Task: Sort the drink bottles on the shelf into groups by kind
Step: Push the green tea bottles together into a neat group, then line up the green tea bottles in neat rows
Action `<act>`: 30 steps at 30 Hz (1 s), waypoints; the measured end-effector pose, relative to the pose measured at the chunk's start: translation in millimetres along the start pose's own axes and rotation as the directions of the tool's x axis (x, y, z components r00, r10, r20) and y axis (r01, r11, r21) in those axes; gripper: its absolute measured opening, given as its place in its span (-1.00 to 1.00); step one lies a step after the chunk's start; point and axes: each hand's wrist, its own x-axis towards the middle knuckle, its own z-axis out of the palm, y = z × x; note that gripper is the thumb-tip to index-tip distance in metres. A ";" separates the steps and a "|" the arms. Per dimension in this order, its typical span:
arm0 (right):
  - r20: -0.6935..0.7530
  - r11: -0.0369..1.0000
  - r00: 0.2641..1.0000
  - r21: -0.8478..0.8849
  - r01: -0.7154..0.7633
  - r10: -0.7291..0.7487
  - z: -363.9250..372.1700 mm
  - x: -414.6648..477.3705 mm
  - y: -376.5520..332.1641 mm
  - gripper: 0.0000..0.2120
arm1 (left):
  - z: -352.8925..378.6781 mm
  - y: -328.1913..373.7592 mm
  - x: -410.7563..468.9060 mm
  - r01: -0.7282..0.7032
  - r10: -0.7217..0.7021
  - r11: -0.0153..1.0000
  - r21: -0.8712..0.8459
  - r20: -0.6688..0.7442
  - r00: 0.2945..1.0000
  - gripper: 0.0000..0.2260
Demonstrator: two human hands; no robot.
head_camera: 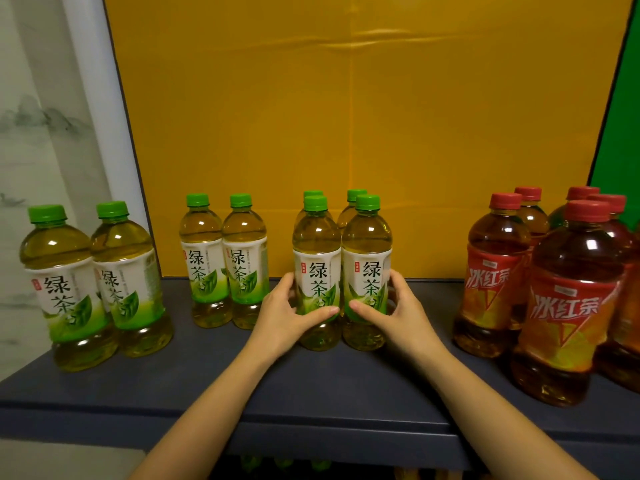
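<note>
Several green-capped green tea bottles stand upright on the dark grey shelf point(214, 382). Two stand at the far left point(93, 282), two left of centre point(223, 261), and a cluster in the middle has two in front and two behind. My left hand point(287, 311) wraps the front left bottle point(317, 268) of that cluster. My right hand point(398, 308) wraps the front right bottle point(367, 268). Both bottles rest on the shelf, touching each other. Several red-capped iced red tea bottles point(568, 299) stand grouped at the right.
A yellow panel point(346, 133) forms the shelf's back wall, with a green panel point(623, 116) at the right. A pale printed curtain point(41, 133) hangs to the left. The shelf's front edge point(311, 438) runs below my forearms; more bottle caps show dimly underneath.
</note>
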 end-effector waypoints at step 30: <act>-0.076 0.915 0.994 -0.388 -0.107 0.084 195.2 18.9 -27.9 -0.24 | -118.9 -66.8 8.0 0.184 -0.137 0.947 0.261 -0.190 0.972 -0.22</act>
